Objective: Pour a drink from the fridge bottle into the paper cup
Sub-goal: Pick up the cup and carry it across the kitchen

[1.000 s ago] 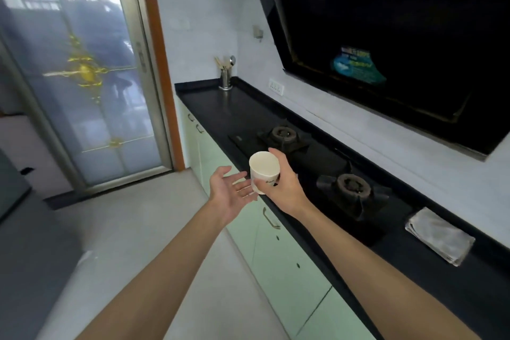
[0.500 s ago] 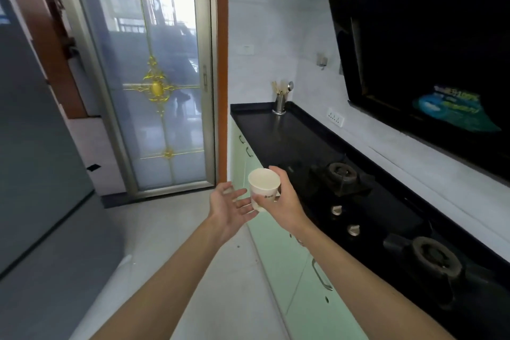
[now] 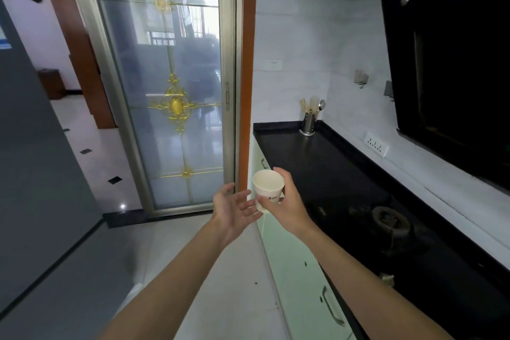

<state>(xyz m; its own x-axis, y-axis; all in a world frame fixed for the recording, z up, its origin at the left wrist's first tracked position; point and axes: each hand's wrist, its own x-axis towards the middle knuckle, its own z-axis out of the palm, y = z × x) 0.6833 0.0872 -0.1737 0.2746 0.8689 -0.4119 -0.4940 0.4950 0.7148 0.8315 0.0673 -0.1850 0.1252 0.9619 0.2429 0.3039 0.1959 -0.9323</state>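
The right hand [image 3: 289, 210] curls thumb and fingers round the white paper cup [image 3: 268, 188], upright and seemingly empty, in the air just off the glossy black countertop's [image 3: 317, 163] front edge. The left hand [image 3: 231, 207] lies spread, palm up, holding nothing, fingertips just beside the cup. Best to grip lightly, since thin tapered paper walls buckle, and to keep the free hand for the smooth grey fridge [image 3: 36, 160].

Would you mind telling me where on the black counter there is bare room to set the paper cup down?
The widest bare patch of the black counter lies between the utensil holder in the far corner and the gas burner, right beside the paper cup in the right hand. Nearer, the burner and a knob crowd the top.
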